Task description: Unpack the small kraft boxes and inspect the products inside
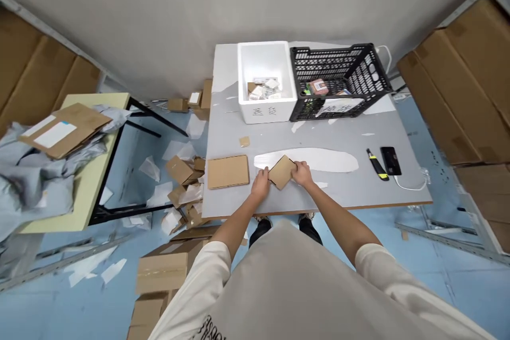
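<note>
Between my two hands is a small brown cardboard box [282, 172], tilted cornerwise above the grey table. My left hand [261, 183] grips its left corner, and my right hand [302, 173] has its fingers closed on the right edge. A larger flat cardboard box [228, 172] lies left of my left hand. Behind the held box a long white patch [326, 160] stretches across the tabletop. A small tan square [244, 141] rests farther back. To the right lie a yellow-and-black utility knife [377, 164] and a black phone [391, 161] with a white cable.
A white foam bin [268, 111] with small packets and a black plastic crate [338, 64] stand at the table's back. Grey mailers [51, 186] cover a side table at left. Cardboard scraps [181, 170] litter the blue floor. Large cartons [462, 79] are stacked on the right.
</note>
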Action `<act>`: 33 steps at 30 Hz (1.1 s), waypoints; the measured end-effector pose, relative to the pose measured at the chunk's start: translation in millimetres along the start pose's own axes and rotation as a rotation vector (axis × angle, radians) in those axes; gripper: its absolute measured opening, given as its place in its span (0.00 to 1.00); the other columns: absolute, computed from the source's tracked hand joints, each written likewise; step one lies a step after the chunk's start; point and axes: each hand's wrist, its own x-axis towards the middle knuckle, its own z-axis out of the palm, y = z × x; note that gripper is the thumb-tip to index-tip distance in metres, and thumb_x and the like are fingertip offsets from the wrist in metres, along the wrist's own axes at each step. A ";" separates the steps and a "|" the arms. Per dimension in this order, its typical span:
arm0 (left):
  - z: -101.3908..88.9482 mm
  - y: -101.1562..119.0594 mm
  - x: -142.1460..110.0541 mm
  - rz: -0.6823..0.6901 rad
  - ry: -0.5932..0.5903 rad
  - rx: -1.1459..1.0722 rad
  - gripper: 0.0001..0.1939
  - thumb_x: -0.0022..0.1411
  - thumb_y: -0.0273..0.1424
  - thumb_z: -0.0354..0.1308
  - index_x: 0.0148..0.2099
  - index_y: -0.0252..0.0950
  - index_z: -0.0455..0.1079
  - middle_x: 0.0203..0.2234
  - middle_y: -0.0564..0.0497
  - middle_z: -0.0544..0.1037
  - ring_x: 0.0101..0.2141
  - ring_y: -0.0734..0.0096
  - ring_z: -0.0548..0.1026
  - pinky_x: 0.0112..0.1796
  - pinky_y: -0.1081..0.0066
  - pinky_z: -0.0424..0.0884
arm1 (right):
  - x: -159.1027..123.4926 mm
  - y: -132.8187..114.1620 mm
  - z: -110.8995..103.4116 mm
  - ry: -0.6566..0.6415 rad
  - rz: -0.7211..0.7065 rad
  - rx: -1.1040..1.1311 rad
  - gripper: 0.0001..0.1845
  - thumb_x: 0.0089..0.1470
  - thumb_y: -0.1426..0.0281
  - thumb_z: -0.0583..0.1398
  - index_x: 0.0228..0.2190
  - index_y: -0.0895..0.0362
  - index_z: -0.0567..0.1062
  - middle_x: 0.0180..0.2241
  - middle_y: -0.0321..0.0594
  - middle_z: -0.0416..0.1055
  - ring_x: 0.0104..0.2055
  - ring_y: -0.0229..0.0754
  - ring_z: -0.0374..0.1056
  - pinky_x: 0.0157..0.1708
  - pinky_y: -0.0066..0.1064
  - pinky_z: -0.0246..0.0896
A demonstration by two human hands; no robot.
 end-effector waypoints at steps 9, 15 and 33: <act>109.8 160.1 62.0 -0.043 0.051 -0.269 0.27 0.58 0.26 0.53 0.61 0.36 0.63 0.53 0.41 0.72 0.50 0.57 0.74 0.52 0.59 0.70 | -10.0 175.0 -95.5 0.114 0.099 0.028 0.25 0.60 0.64 0.53 0.57 0.57 0.69 0.52 0.50 0.64 0.55 0.52 0.62 0.55 0.37 0.57; 181.8 268.6 86.8 -0.026 0.083 -0.353 0.30 0.54 0.27 0.56 0.61 0.36 0.64 0.55 0.43 0.72 0.52 0.58 0.73 0.54 0.58 0.69 | -2.0 277.8 -158.8 0.145 0.143 -0.013 0.23 0.58 0.62 0.55 0.53 0.55 0.69 0.60 0.50 0.59 0.61 0.55 0.56 0.60 0.45 0.51; 233.3 393.2 150.1 0.051 0.054 -0.303 0.33 0.54 0.28 0.57 0.64 0.37 0.62 0.63 0.43 0.65 0.61 0.54 0.65 0.61 0.54 0.62 | 45.3 400.0 -221.6 0.090 0.190 0.066 0.21 0.56 0.56 0.56 0.47 0.54 0.70 0.66 0.50 0.49 0.69 0.55 0.42 0.64 0.53 0.41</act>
